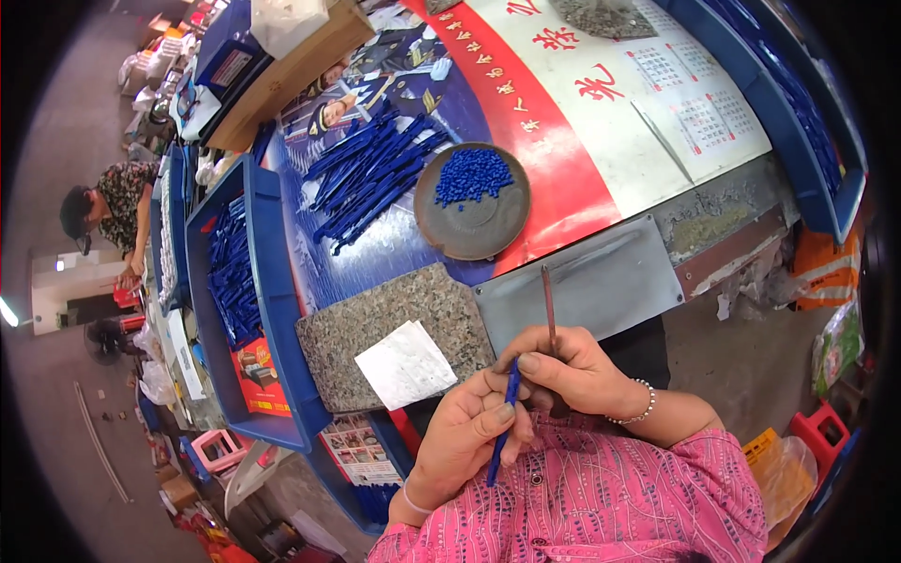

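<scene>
Just in front of my pink patterned shirt, both hands are closed and close together. My left hand (474,422) pinches a slim dark-blue stick (504,432), which slants upward between the thumb and fingers. My right hand (582,375) grips a thin brown rod (549,305) that points away from me; its thumb and fingertips meet the upper end of the blue stick. The rod's lower end is hidden in the fingers. Beyond the hands, a round grey dish (460,239) holds small blue pellets (474,175). Left of the dish lies a pile of blue sticks (371,178).
A granite slab (343,333) bears folded white paper (405,364). On the left stands a blue bin (291,357) with more blue sticks; another blue bin (817,202) is at the far right. A grey metal plate (601,281) lines the near edge. Another person (122,202) works far left.
</scene>
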The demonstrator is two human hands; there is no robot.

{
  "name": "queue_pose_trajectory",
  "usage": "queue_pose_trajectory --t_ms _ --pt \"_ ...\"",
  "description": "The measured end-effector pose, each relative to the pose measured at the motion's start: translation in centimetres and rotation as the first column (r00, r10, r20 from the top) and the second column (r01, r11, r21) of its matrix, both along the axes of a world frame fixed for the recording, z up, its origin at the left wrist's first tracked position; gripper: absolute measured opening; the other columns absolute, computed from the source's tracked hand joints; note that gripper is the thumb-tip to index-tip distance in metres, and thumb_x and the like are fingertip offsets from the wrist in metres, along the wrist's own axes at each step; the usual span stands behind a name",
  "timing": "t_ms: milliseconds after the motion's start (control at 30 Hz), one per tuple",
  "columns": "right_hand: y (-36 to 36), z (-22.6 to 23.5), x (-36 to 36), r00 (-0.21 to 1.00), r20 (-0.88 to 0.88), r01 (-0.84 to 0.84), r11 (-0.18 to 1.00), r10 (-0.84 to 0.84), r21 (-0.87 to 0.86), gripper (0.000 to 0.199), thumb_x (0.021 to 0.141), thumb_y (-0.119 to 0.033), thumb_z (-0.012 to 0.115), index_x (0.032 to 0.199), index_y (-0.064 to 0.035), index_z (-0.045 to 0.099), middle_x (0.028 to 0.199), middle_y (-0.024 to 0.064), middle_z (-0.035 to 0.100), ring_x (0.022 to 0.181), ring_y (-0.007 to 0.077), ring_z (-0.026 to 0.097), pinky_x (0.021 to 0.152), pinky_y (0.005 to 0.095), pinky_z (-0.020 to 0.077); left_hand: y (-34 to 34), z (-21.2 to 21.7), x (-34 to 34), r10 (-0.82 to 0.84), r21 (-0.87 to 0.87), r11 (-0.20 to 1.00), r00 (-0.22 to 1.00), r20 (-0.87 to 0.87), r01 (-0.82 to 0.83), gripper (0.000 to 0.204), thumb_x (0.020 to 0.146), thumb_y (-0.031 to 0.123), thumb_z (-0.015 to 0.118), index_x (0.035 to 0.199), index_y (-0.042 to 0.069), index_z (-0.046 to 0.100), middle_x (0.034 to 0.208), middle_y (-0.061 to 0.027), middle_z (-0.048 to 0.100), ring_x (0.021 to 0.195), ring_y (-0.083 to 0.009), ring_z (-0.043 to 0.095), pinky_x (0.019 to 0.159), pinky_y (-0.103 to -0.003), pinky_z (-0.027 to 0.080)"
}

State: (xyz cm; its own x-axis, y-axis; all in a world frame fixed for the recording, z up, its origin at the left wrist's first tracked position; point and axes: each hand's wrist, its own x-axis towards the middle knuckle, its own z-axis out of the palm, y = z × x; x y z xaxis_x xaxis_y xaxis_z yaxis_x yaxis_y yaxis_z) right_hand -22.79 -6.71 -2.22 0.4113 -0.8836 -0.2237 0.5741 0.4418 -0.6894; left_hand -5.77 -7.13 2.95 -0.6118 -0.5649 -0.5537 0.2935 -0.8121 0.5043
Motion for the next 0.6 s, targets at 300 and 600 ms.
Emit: queue_pose_trajectory --t_ms 300,600 --pt "0.3 -0.3 0.0 0.989 0.111 0.098 0.995 -0.096 -0.012 0.023 0.094 -0.02 0.048 0.105 -0.0013 0.055 0.075 0.0037 0.055 0.052 0.0058 0.046 0.046 0.0194 0.0374 -1.2 0.1 -0.5 0.024 0.017 1.0 0.999 0.036 -0.024 0.024 0.09 0.021 0.054 0.1 -0.001 0.05 0.066 -0.0076 0.056 0.044 -0.0071 0.042 0.042 -0.017 0.033" --pt "0.4 -0.2 -0.3 0.987 0.126 0.101 0.995 -0.101 0.004 0.022 0.094 -0.018 0.047 0.106 -0.0007 0.055 0.076 0.0041 0.056 0.053 0.0062 0.047 0.046 0.0195 0.0384 -1.3 1.0 -1.5 0.042 -0.009 0.999 0.987 0.158 -0.041 0.019 0.091 0.018 0.048 0.096 0.0 0.05 0.062 -0.0058 0.053 0.042 -0.0058 0.038 0.041 -0.017 0.029"
